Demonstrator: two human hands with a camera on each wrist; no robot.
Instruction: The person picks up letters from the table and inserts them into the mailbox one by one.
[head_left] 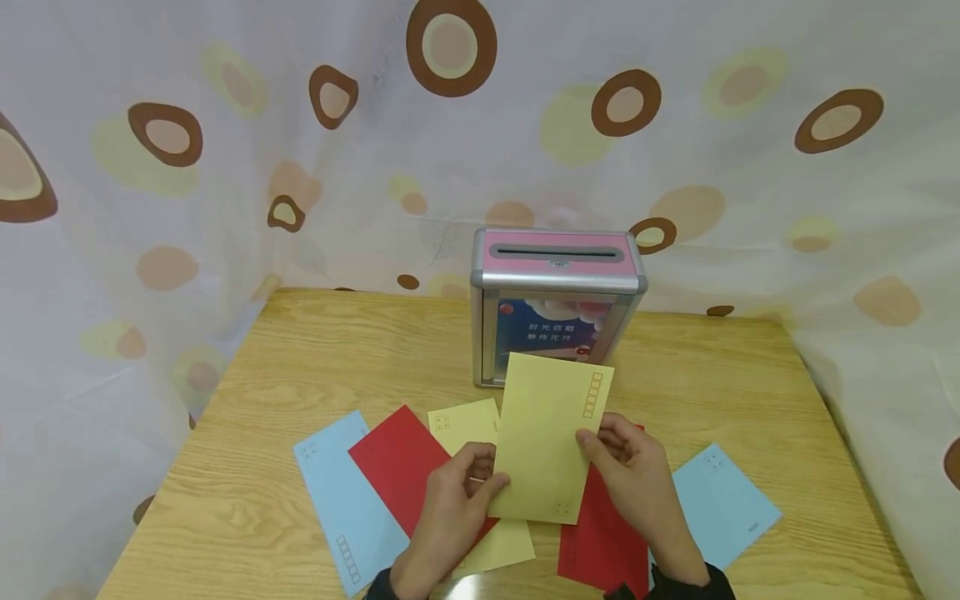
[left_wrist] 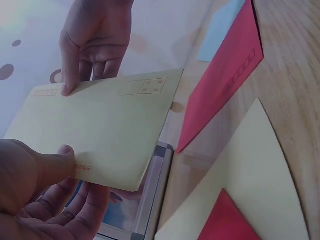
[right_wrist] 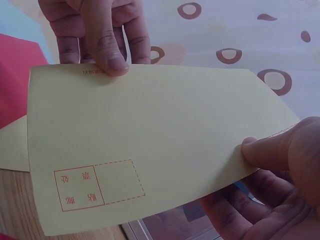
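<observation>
Both hands hold one yellow envelope up above the table, its printed face toward me. The left hand pinches its lower left edge, thumb in front and fingers behind. On the opposite long edge the right hand pinches it the same way, a little higher. Behind the envelope stands a pink and silver letter box with a slot in its top. The envelope covers the lower part of the box's front. In the right wrist view, a printed stamp square shows near one corner.
Left on the wooden table lie a blue envelope, a red envelope and another yellow envelope, overlapping. To the right are a red envelope and a blue envelope. A patterned curtain hangs behind.
</observation>
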